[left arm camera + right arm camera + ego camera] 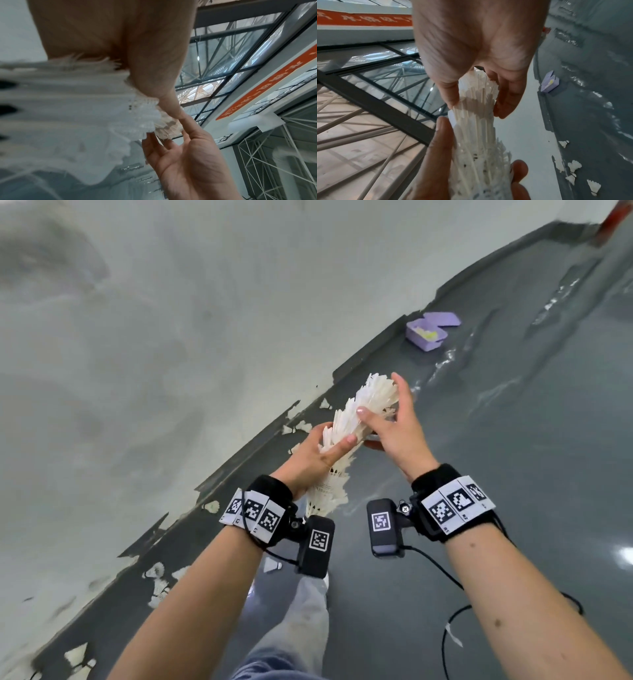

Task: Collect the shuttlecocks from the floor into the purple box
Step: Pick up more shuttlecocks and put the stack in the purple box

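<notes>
I hold a long nested stack of white shuttlecocks (346, 422) in both hands above the floor. My left hand (329, 446) grips its lower part, thumb across the feathers. My right hand (376, 397) wraps thumb and fingers round its upper end. The right wrist view shows the right hand (477, 101) pinching the stack (476, 135) from both sides, with the left hand's fingers (440, 148) below. In the left wrist view the stack (68, 108) lies under the left hand (154, 94). The purple box (426, 333) stands open on the floor ahead by the wall, yellow and white things inside.
Several loose shuttlecocks (154, 573) lie along the dark skirting of the pale wall (137, 371), some near my feet (272, 566) and more ahead (303, 426). The glossy grey floor (513, 440) stretches to the right. A black cable (448, 621) hangs from my right wrist.
</notes>
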